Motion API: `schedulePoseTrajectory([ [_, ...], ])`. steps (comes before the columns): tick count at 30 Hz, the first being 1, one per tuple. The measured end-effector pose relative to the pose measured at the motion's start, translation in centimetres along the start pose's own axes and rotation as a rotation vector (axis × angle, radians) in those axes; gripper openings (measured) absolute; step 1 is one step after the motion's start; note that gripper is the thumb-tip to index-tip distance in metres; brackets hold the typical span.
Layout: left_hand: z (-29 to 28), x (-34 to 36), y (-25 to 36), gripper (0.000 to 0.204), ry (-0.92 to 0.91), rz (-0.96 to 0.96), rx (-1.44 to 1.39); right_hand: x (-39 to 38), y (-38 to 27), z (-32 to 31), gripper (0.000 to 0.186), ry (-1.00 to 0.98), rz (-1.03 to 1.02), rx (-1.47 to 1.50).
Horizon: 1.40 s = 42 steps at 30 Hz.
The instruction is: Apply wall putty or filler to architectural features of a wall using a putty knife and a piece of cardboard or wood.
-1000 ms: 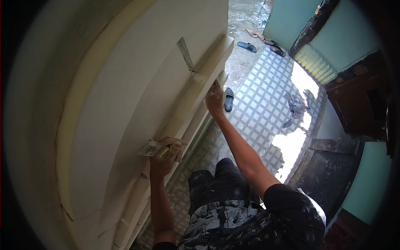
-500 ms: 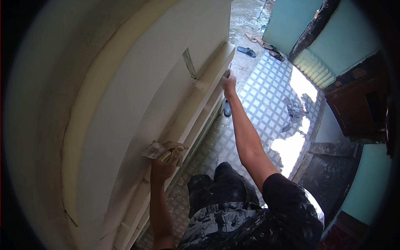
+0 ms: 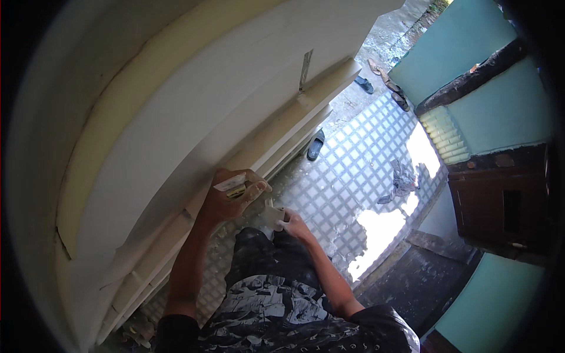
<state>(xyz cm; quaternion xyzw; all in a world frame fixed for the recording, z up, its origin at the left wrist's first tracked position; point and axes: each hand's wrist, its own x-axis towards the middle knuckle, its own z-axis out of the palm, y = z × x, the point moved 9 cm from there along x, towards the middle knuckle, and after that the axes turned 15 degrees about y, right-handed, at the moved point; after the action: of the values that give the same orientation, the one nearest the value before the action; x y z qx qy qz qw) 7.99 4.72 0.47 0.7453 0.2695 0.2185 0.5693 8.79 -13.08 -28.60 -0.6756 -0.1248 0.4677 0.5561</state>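
Note:
My left hand (image 3: 226,194) is closed round a putty knife (image 3: 231,186), its flat blade showing above the fingers. It is beside the edge of a long pale shelf (image 3: 279,136) built along the white wall. To its right and slightly lower, in front of my knees, my right hand (image 3: 292,225) grips a flat, pale, squarish scraper (image 3: 272,216) between thumb and fingers. The two tools are close together but apart. Whitish smears coat the fingers of the left hand.
A white wall panel (image 3: 194,112) rises at the left, with a dark narrow strip (image 3: 306,69) above the shelf. Sandals, one a dark slipper (image 3: 316,145), lie on the tiled floor (image 3: 353,170). A crumpled cloth (image 3: 403,181) and brown cabinet (image 3: 500,197) are at the right.
My right hand has drawn back from the far end of the shelf toward my left hand and body. The left hand has risen slightly in view. The whole view has turned.

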Motion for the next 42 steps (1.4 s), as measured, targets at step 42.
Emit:
schedulePoseTrajectory([
  [42,-24.0,-41.4,-8.2,0.034,-0.087,-0.142,0.251,-22.6,5.8,26.4,0.039,0.044,-0.571,-0.671],
])
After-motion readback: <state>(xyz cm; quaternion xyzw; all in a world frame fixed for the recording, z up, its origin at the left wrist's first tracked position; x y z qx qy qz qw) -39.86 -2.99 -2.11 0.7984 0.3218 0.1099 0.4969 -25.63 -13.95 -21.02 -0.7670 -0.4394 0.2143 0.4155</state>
